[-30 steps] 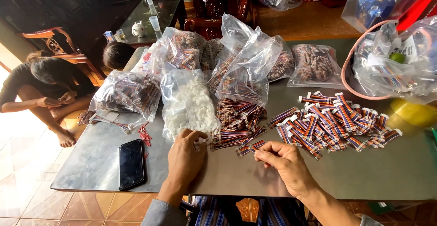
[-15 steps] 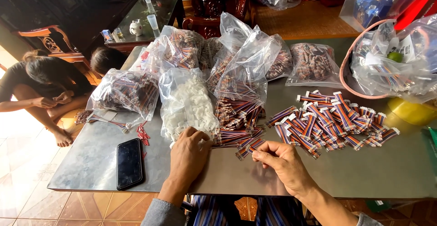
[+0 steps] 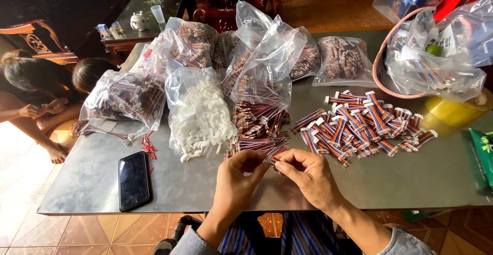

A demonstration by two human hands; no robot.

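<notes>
Striped in red, blue and white, a short multicoloured ribbon cable [image 3: 273,158] sits pinched between my two hands at the near edge of the grey metal table [image 3: 359,183]. Half a second ago my hands were a little apart, each over the edge of the loose wire heap; now they have drawn together so the fingertips meet over one piece. My left hand [image 3: 241,175] is curled, fingers closed on the cable's left end. My right hand [image 3: 305,175] is closed too, thumb and forefinger clamped on the other end; whether a connector is between them I cannot tell. Left of my hands lies a black smartphone [image 3: 133,180], face up. Just beyond my fingers spreads the loose pile of unfinished striped wires [image 3: 259,126], spilling from a clear plastic bag. Beside it stands a clear bag of small white plastic connectors [image 3: 197,114]. To the right lies a heap of finished striped cables with white ends [image 3: 364,124].
</notes>
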